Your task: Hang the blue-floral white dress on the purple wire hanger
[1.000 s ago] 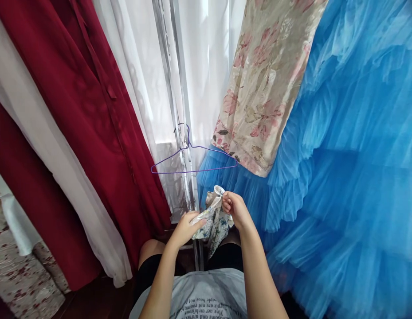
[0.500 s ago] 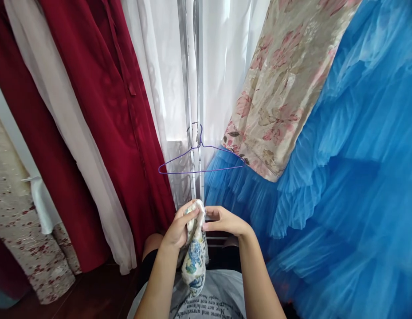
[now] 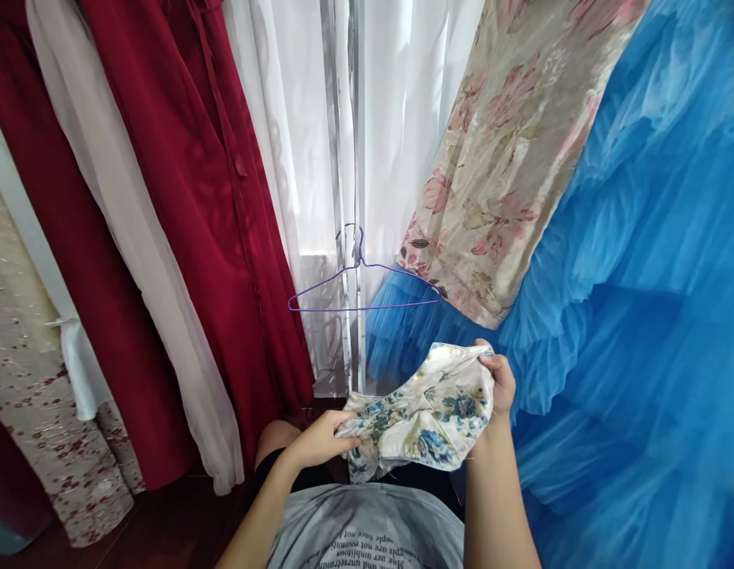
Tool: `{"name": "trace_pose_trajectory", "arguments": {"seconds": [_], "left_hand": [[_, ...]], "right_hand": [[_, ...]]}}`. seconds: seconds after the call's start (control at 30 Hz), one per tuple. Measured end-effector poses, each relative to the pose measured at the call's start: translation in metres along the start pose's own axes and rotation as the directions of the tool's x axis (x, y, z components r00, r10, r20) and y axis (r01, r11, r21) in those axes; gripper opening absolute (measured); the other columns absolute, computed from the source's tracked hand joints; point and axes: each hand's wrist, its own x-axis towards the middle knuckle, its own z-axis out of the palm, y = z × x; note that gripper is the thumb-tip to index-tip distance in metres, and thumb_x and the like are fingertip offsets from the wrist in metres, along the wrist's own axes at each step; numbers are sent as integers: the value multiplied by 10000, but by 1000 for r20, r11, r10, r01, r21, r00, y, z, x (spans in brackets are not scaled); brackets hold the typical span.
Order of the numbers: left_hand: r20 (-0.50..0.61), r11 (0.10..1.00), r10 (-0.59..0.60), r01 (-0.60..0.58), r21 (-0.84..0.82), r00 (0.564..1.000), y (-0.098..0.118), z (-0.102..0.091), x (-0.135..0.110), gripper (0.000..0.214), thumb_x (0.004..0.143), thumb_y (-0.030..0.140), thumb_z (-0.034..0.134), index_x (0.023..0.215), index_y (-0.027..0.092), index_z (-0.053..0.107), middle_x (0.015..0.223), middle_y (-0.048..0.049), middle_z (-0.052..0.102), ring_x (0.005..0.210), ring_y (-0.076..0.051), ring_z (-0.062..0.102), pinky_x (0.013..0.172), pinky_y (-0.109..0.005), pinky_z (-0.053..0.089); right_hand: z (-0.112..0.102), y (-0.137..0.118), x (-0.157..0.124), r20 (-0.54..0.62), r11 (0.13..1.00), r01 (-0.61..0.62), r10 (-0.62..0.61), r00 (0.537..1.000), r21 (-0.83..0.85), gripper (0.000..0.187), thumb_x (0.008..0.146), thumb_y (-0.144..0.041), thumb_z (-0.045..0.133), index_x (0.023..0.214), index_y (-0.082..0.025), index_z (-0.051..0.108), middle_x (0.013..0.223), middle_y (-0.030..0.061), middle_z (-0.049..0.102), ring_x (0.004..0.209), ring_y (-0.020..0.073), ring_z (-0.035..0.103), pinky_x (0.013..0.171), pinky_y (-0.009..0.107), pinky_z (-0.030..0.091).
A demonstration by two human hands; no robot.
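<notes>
A white garment with blue and green flowers [image 3: 429, 419] is spread between my hands, above my lap. My left hand [image 3: 328, 438] pinches its gathered left end, thumb toward me. Its upper right corner is gripped by my right hand [image 3: 498, 381], with part of the fingers hidden behind the cloth. What kind of garment it is, I cannot tell. Beyond it a purple wire hanger [image 3: 367, 307] hangs with nothing on it, in front of a metal pole [image 3: 360, 158].
Dark red dresses [image 3: 182, 237] and a pale sheer cloth [image 3: 141, 261] hang at left. White curtains [image 3: 408, 118] stand behind the pole. At right hang a beige flowered garment [image 3: 502, 174] and a large blue tulle skirt [image 3: 627, 356].
The flowered garment was bunched between both hands near the middle. My right hand has moved right with one end, spreading it out flat. My left hand has shifted slightly lower.
</notes>
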Motion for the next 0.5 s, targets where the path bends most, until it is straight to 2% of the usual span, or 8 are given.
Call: {"name": "trace_pose_trajectory", "arguments": {"seconds": [0.13, 0.2, 0.27, 0.3, 0.37, 0.43, 0.47, 0.5], "left_hand": [[-33, 961, 161, -149, 235, 986, 17, -40, -4, 299, 884, 424, 632, 815, 151, 730, 784, -17, 678, 767, -177, 573, 728, -242, 434], [-24, 936, 207, -191, 294, 978, 28, -66, -4, 326, 881, 436, 635, 755, 150, 726, 728, -20, 662, 714, -168, 556, 685, -234, 420], [-21, 927, 207, -189, 325, 978, 37, -88, -1, 310, 864, 409, 643, 718, 147, 720, 675, -15, 630, 657, -152, 528, 623, -224, 391], [-27, 927, 199, -179, 330, 980, 41, -95, 2, 292, 853, 385, 642, 705, 144, 716, 649, -10, 608, 634, -145, 513, 595, -219, 374], [-52, 930, 184, -157, 333, 982, 50, -103, 8, 255, 826, 329, 628, 670, 138, 694, 600, 3, 551, 598, -129, 474, 551, -211, 335], [-70, 929, 174, -140, 342, 982, 60, -104, 15, 253, 798, 283, 604, 593, 136, 627, 551, 22, 457, 560, -109, 406, 512, -211, 279], [-71, 928, 171, -136, 348, 983, 65, -102, 18, 255, 785, 263, 590, 562, 139, 585, 540, 30, 413, 547, -100, 371, 500, -214, 252], [-68, 925, 169, -135, 355, 983, 70, -101, 20, 252, 775, 245, 576, 545, 143, 549, 537, 36, 380, 541, -95, 343, 492, -219, 231]], "right_hand": [[-12, -5, 5, 133, 968, -51, 86, 987, -247, 263, 603, -223, 726, 726, -234, 494, 551, -73, 480, 424, 100, 417, 410, 219, 338], [-13, 0, 10, 202, 916, -60, 151, 968, -396, 328, 634, -220, 780, 896, -242, 584, 678, -36, 616, 507, 131, 536, 462, 229, 407], [-9, 12, 15, 309, 836, -91, 299, 903, -542, 464, 670, -284, 816, 1085, -252, 610, 877, 18, 712, 687, 189, 655, 596, 278, 508], [-4, 22, 16, 376, 779, -113, 418, 827, -617, 518, 680, -330, 827, 1145, -245, 614, 938, 39, 729, 757, 212, 679, 658, 306, 531], [9, 48, 12, 469, 648, -131, 662, 585, -751, 594, 677, -412, 843, 1194, -213, 630, 914, 49, 745, 766, 218, 688, 691, 323, 535], [24, 80, 2, 506, 565, -83, 788, 351, -821, 597, 655, -442, 858, 1157, -187, 662, 836, 30, 742, 722, 197, 669, 667, 298, 519], [31, 95, -5, 531, 566, -33, 791, 304, -824, 544, 650, -431, 860, 1102, -185, 682, 819, 15, 734, 716, 185, 653, 656, 280, 507], [37, 109, -10, 569, 586, 39, 766, 299, -810, 454, 657, -401, 855, 1025, -185, 700, 816, 0, 724, 724, 176, 636, 657, 266, 495]]}}
